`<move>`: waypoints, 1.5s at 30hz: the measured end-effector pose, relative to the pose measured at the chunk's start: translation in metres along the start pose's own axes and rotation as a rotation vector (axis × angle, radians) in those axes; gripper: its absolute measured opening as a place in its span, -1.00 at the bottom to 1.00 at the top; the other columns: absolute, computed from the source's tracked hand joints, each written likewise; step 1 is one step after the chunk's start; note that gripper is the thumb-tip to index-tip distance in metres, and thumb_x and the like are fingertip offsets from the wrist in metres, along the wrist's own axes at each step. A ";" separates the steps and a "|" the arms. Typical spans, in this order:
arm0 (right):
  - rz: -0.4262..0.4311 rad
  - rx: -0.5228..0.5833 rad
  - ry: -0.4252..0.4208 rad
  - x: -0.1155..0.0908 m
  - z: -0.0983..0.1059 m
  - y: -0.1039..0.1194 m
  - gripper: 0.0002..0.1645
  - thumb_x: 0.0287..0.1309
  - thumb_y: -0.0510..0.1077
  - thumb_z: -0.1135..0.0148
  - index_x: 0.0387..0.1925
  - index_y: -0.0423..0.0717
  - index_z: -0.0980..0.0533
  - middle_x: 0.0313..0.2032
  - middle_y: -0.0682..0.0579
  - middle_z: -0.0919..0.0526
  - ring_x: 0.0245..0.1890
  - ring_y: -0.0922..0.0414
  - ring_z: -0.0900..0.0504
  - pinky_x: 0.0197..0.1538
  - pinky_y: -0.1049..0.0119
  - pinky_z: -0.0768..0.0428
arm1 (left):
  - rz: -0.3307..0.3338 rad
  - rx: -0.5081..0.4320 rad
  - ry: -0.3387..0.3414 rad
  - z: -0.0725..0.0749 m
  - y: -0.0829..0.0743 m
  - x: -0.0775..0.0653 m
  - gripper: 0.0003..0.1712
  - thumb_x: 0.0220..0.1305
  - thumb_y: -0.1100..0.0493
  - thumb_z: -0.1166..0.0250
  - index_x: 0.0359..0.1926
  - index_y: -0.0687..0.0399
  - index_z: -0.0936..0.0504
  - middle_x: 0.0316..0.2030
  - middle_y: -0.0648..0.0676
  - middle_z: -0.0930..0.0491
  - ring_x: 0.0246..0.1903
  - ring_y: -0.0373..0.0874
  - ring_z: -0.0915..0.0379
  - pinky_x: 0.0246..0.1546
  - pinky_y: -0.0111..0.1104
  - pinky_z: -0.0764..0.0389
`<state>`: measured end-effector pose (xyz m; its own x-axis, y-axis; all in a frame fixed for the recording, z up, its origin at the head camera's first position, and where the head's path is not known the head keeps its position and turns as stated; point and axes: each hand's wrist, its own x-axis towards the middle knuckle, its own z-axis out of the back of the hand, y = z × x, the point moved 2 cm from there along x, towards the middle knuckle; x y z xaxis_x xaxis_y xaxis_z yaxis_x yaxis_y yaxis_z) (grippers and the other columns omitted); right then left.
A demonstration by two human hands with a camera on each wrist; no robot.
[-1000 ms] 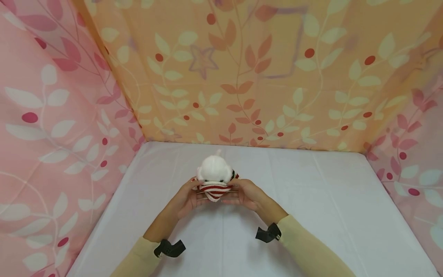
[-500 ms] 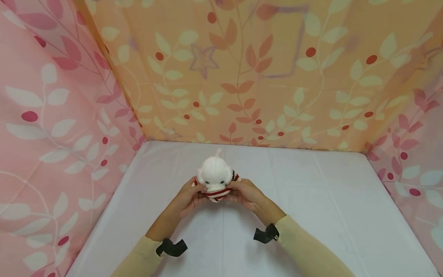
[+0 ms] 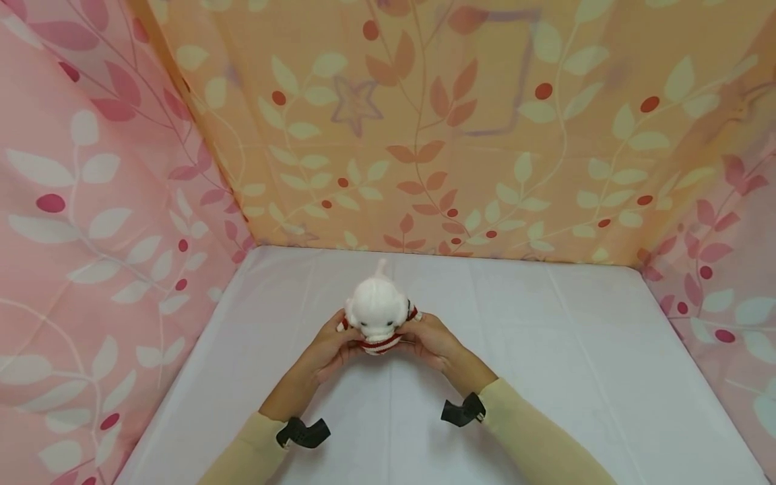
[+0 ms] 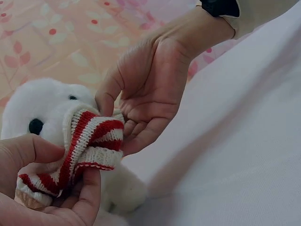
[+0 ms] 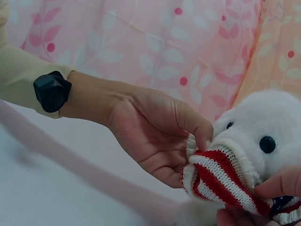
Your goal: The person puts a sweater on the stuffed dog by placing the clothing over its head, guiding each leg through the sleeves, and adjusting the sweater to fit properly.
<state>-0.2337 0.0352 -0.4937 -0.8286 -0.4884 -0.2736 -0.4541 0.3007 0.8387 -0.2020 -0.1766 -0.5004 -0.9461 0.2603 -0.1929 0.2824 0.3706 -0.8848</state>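
A white plush toy (image 3: 377, 303) with dark eyes sits upright between the two hands at the middle of the table, facing the person. It wears a red-and-white striped knitted sweater (image 4: 94, 139), bunched up below its face. The left hand (image 3: 330, 347) pinches the sweater's edge on one side, thumb on the outside and fingers underneath. On the other side the right hand (image 3: 433, 342) pinches the knit in the same way. In the right wrist view the cream ribbed collar (image 5: 237, 157) lies close under the toy's face. The toy's lower body is mostly hidden by the sweater and hands.
A white sheet (image 3: 545, 377) covers the table. Behind it hangs an orange leaf-patterned curtain (image 3: 424, 121), and pink patterned curtains (image 3: 91, 269) stand at both sides. Dark devices (image 3: 304, 433) are worn on both wrists.
The sweater's front has gone down from the toy's face, and its eyes now show fully. Both hands have drawn slightly closer together, still gripping the knit.
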 end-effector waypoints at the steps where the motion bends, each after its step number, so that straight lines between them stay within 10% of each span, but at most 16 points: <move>1: 0.005 -0.004 0.003 0.000 0.000 -0.001 -0.35 0.16 -0.50 -0.10 0.32 -0.52 -0.27 0.03 -0.12 -0.62 -0.12 0.08 -0.69 -0.04 0.16 -0.68 | 0.004 0.000 0.000 0.000 0.000 0.000 -0.11 0.21 0.53 -0.11 0.52 0.23 0.01 0.17 0.25 -0.39 -0.16 -0.11 -0.61 -0.15 -0.29 -0.66; 23: 0.054 0.066 -0.090 0.005 -0.002 -0.009 -0.39 0.11 -0.55 -0.04 0.25 -0.44 -0.32 -0.13 0.00 -0.64 -0.19 0.14 -0.65 -0.09 0.17 -0.63 | 0.037 -0.111 -0.061 -0.002 0.005 0.005 -0.23 0.23 0.59 -0.06 0.45 0.24 -0.10 0.23 0.22 -0.32 0.01 -0.06 -0.49 -0.08 -0.29 -0.59; 33: 0.021 0.079 -0.006 0.001 0.016 -0.009 -0.63 0.33 -0.41 0.04 0.13 -0.31 -0.45 -0.15 -0.02 -0.73 -0.14 0.08 -0.73 0.06 0.09 -0.63 | 0.091 -0.253 0.015 0.014 0.001 -0.005 -0.72 0.49 0.25 0.19 -0.10 0.07 -0.48 -0.09 0.09 -0.58 -0.16 -0.04 -0.53 -0.03 -0.20 -0.57; 37: 0.026 0.124 0.013 0.000 0.019 -0.007 -0.72 0.39 -0.36 0.08 -0.04 -0.17 -0.53 -0.15 -0.02 -0.71 -0.15 0.07 -0.72 0.12 0.04 -0.60 | 0.125 -0.307 0.029 0.017 0.001 -0.008 -0.62 0.60 0.06 0.20 0.12 0.11 -0.47 -0.04 0.12 -0.62 -0.07 -0.03 -0.55 0.05 -0.20 -0.55; 45: 0.096 0.017 -0.089 0.002 0.028 -0.004 -0.78 0.32 -0.33 -0.15 -0.03 -0.21 -0.56 -0.26 0.03 -0.73 -0.24 0.14 -0.72 0.01 0.13 -0.63 | 0.134 -0.375 -0.101 0.020 0.004 -0.005 -0.68 0.63 0.02 0.11 0.09 0.04 -0.51 -0.08 0.09 -0.54 -0.10 -0.08 -0.50 0.09 -0.23 -0.51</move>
<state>-0.2431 0.0558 -0.5107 -0.8939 -0.3825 -0.2338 -0.3764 0.3569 0.8550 -0.1999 -0.1947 -0.5112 -0.9026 0.2467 -0.3527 0.4247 0.6439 -0.6364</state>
